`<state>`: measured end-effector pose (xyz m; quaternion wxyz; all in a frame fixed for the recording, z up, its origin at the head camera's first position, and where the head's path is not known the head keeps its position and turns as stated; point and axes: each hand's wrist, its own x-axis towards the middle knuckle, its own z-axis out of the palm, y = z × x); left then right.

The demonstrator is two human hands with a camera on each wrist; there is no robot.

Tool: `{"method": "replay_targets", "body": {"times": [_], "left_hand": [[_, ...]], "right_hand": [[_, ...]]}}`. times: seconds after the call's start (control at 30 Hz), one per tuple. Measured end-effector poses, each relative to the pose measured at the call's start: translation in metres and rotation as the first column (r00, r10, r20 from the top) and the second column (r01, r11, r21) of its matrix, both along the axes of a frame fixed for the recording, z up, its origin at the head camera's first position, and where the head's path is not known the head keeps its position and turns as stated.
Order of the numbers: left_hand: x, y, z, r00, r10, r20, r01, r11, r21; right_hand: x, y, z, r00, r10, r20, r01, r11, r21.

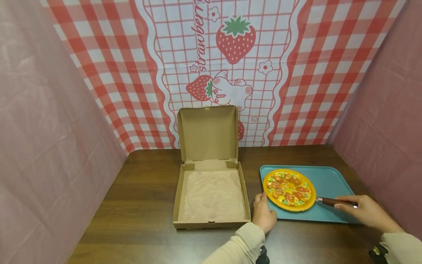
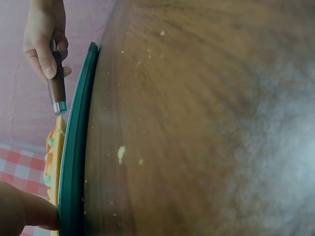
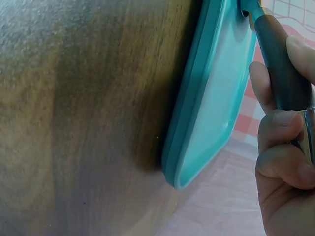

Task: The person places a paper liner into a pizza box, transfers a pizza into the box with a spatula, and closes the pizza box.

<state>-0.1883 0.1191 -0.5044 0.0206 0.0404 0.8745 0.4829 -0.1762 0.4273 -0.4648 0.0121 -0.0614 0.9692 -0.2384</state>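
Note:
A round toy-like pizza (image 1: 289,190) with a yellow crust lies over the left part of a teal tray (image 1: 329,179). My right hand (image 1: 367,211) grips the dark wooden handle (image 1: 333,202) of a pizza server from the right; its blade is hidden under the pizza's edge. In the right wrist view the fingers (image 3: 278,125) curl round this handle, which has a metal end. My left hand (image 1: 265,214) holds the tray's near left corner, fingertips close to the crust. The left wrist view shows the thumb (image 2: 39,211) against the tray's rim (image 2: 74,162).
Left of the tray stands a cardboard pizza box (image 1: 211,223), its lid (image 1: 208,134) raised, with brown paper (image 1: 214,194) inside. Small pale crumbs (image 2: 121,155) dot the wooden table (image 1: 141,205). A checked strawberry cloth (image 1: 235,40) hangs behind, with pink cloths at both sides.

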Motion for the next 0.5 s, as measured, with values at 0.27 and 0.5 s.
{"method": "replay_targets", "body": {"times": [0.27, 0.5], "left_hand": [[0.0004, 0.0001, -0.0018, 1.000, 0.006, -0.017, -0.006, 1.000, 0.005], [-0.0001, 0.0002, -0.0033, 1.000, 0.002, -0.019, -0.002, 1.000, 0.010]], "right_hand": [[0.0019, 0.0052, -0.0030, 0.996, 0.002, -0.086, -0.003, 1.000, -0.020], [0.0015, 0.0066, 0.0045, 0.979, -0.035, -0.200, 0.023, 0.998, -0.065]]}}
